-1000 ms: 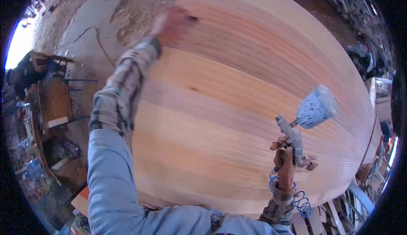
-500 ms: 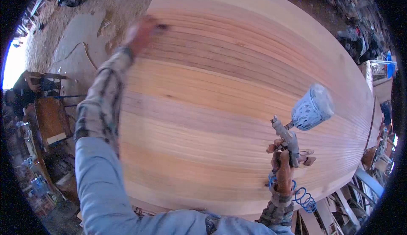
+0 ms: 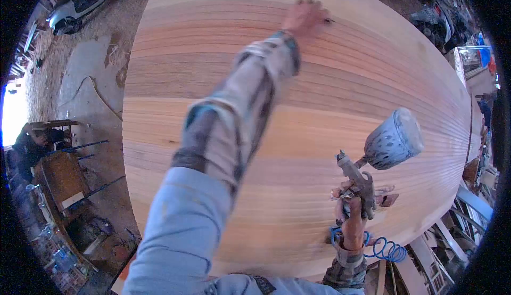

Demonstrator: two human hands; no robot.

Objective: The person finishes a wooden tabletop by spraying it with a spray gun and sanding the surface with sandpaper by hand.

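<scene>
My right hand (image 3: 352, 218) is wrapped around the handle of a spray gun (image 3: 359, 183) at the lower right. A translucent cup (image 3: 394, 138) smeared with dark drips is fixed to the gun. From below my hand runs a coiled blue air hose (image 3: 388, 250). My left hand (image 3: 307, 18) reaches far over a wide wooden panel (image 3: 175, 119) of pale, pink and brown strips. Motion blurs its curled fingers, and a small dark thing I cannot make out shows at the thumb side.
A scooter (image 3: 80, 7) stands on the dirty floor at the upper left. At the left is a brown chair or small wooden piece (image 3: 63, 180), with a person (image 3: 34, 146) beside it. Several boards (image 3: 442, 247) lie at the lower right.
My left hand has swept right across the far part of the panel. My right hand stays nearly in place with the spray gun, while the view has shifted a little.
</scene>
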